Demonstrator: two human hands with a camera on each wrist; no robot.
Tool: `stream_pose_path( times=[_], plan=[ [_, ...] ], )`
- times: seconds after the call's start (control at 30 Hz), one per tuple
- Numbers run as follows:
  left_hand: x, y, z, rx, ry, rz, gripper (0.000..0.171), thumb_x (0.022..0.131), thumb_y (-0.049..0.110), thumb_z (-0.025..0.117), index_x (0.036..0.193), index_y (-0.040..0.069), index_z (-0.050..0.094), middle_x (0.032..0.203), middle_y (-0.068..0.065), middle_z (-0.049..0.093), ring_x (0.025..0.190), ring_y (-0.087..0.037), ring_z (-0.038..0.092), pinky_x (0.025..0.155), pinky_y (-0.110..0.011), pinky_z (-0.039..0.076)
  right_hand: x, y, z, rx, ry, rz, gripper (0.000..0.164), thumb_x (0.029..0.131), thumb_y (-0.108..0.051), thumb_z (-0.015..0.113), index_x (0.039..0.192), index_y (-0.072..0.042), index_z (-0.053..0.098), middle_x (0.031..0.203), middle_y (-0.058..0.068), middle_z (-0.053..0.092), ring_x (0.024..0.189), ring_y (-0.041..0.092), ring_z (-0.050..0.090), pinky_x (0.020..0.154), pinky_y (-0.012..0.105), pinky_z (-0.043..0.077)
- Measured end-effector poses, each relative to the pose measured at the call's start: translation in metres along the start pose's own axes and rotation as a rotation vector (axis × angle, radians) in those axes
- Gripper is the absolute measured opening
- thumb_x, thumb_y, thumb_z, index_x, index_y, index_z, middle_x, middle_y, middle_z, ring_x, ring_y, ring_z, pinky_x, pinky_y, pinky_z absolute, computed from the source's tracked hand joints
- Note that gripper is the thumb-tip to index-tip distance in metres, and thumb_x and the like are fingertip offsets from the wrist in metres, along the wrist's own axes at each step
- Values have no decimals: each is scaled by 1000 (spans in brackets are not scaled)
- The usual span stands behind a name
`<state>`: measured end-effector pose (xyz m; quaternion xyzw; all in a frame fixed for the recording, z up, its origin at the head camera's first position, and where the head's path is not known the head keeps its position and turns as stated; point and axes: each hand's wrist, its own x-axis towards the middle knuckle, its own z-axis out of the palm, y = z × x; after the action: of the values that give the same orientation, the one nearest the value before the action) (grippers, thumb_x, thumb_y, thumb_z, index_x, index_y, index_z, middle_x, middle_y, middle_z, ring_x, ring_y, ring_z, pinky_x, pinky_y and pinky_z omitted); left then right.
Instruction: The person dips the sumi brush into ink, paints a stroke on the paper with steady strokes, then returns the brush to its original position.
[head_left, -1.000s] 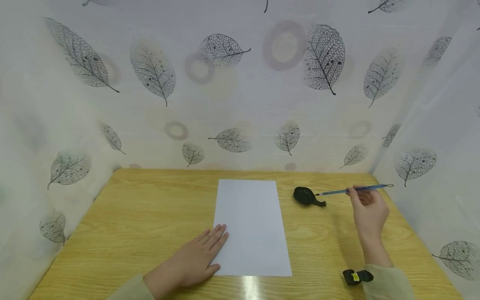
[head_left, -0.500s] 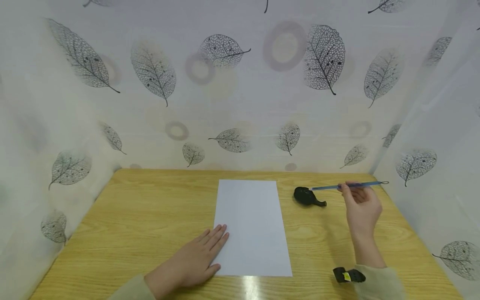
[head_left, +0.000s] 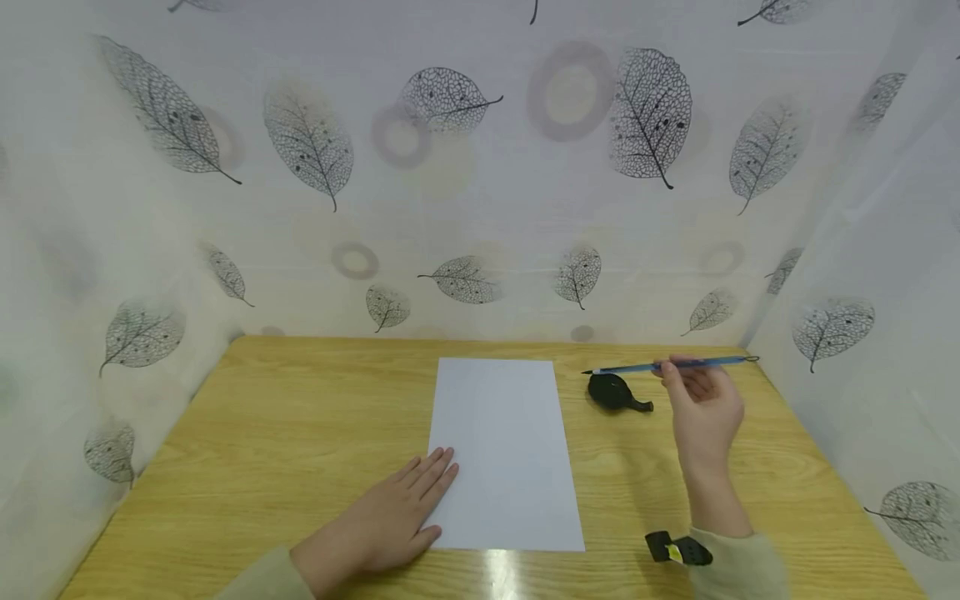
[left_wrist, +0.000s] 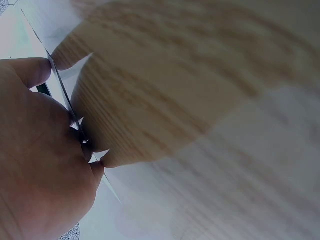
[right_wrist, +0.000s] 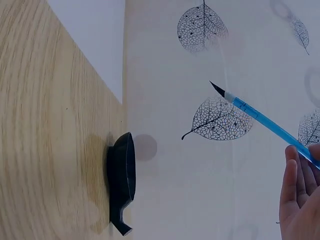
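Paper (head_left: 504, 458) lies left of our right hand (head_left: 705, 408), fingers pinching a left-pointing calligraphy brush (head_left: 628, 368); our left hand (head_left: 392, 521) touches it, straight-fingered.

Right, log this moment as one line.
left hand: rests on white paper; right hand: holds blue writing brush aloft; black handled dish: on wooden table

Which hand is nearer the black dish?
Right. The right hand hovers just right of the black dish; the left hand is farther away, left of it, touching the paper.
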<state>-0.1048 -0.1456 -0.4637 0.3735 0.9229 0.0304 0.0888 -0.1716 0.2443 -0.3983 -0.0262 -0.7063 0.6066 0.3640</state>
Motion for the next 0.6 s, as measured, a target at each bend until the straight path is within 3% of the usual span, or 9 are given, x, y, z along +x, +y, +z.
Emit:
stream_pose_path(
  times=[0.2,0.43,0.6],
  plan=[
    [1,-4,6,-18,39,24,71,112,48,41,168,5,28,177,-17,24,164,-33,26,132,-49,31,-4,-7,12,82,-25,-2,4,97,8,70,100,5,71,88,-13,80,79,0,77,73,12,61],
    [1,0,-1,1,-26,-14,72,111,46,46,168,6,28,178,-13,20,165,-29,24,133,-48,30,-11,-10,24,95,-53,-3,8,97,8,69,101,15,68,87,-13,79,80,0,77,73,12,61],
    [1,2,-2,5,-24,-19,73,110,46,47,168,6,29,178,-13,22,165,-29,26,132,-48,31,-16,-11,32,77,-82,-9,11,97,8,69,103,18,67,88,-16,78,81,-2,76,74,12,61]
  ],
)
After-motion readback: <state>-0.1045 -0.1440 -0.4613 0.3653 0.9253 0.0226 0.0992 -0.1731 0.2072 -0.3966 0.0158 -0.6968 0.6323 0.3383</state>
